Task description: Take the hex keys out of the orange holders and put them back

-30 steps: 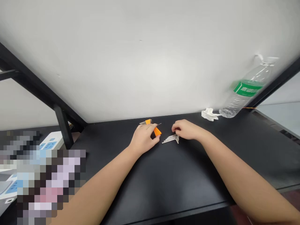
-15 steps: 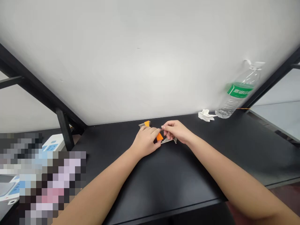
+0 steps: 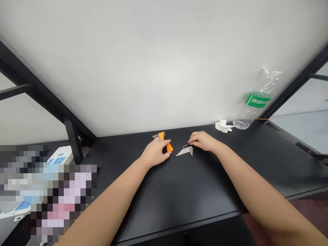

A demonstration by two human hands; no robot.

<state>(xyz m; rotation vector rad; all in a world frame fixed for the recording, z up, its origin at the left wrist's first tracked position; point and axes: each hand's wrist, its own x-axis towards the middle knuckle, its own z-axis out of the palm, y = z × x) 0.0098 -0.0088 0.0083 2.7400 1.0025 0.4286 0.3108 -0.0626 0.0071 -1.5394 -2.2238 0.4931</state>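
Note:
My left hand (image 3: 155, 153) is closed on an orange hex key holder (image 3: 169, 147), with thumb and fingers at its edges. Beyond those fingers lies a second orange holder (image 3: 161, 135) with several hex keys in it. My right hand (image 3: 202, 140) pinches a thin hex key (image 3: 185, 145) low over the black table. Just below it, several silver L-shaped hex keys (image 3: 185, 151) lie side by side in a row, bent ends to the right.
A crumpled white tissue (image 3: 223, 126) and a clear plastic bottle with a green label (image 3: 258, 99) stand by the white wall at right. Black frame bars (image 3: 73, 140) flank the table (image 3: 176, 198). White power strips (image 3: 61, 155) lie at left, beside a blurred-out area.
My right hand has moved right, away from the orange holder, carrying the thin hex key to the row. My left hand has shifted slightly left with the holder.

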